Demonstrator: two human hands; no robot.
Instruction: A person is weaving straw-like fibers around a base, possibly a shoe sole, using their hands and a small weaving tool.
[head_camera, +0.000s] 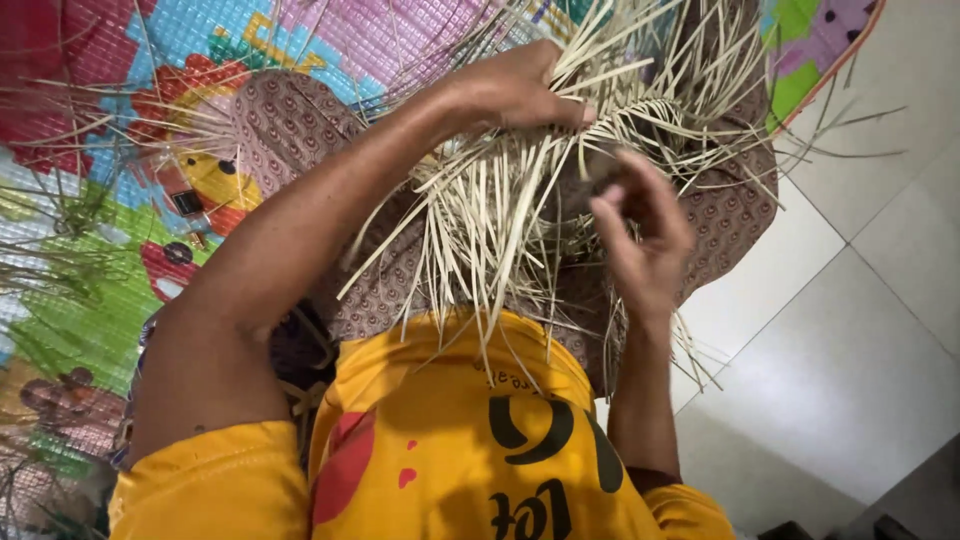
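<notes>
A colourful play mat (150, 60) covers the floor beside pale floor tiles (850, 330). On the person's lap, over brown patterned cloth (290, 120), lies a bundle of pale straw strips (500, 200). The left hand (515, 90) clamps several strips near the top. The right hand (640, 230), blurred, pinches 1 strip just beside it.

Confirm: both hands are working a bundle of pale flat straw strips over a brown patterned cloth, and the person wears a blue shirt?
Not quite: the shirt is yellow, not blue, as the head view shows. The rest holds: left hand and right hand work the pale flat straw strips over the brown patterned cloth.
</notes>
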